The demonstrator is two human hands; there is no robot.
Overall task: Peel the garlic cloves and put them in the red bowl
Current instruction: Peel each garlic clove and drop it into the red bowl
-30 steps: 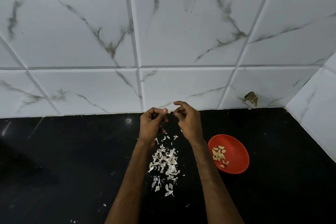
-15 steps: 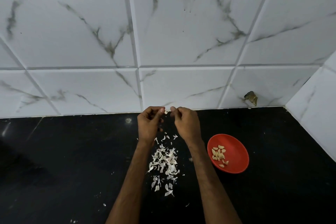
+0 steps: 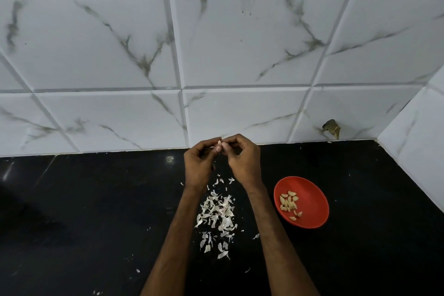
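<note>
My left hand (image 3: 200, 166) and my right hand (image 3: 243, 161) are raised together above the black counter, near the wall. Their fingertips pinch one small pale garlic clove (image 3: 219, 143) from both sides. Most of the clove is hidden by the fingers. The red bowl (image 3: 310, 190) sits on the counter to the right of my right forearm, apart from it. Several peeled cloves (image 3: 289, 203) lie in the bowl's left half.
A heap of white garlic skins (image 3: 219, 214) lies on the black counter (image 3: 96, 211) between my forearms, with stray flakes around it. White marble-pattern tiled walls (image 3: 240, 43) close off the back and the right side. A chipped spot (image 3: 332, 128) marks the wall's base.
Both hands have closed in until their fingertips meet on the clove. A skin flake that was falling by my right forearm now lies on the counter.
</note>
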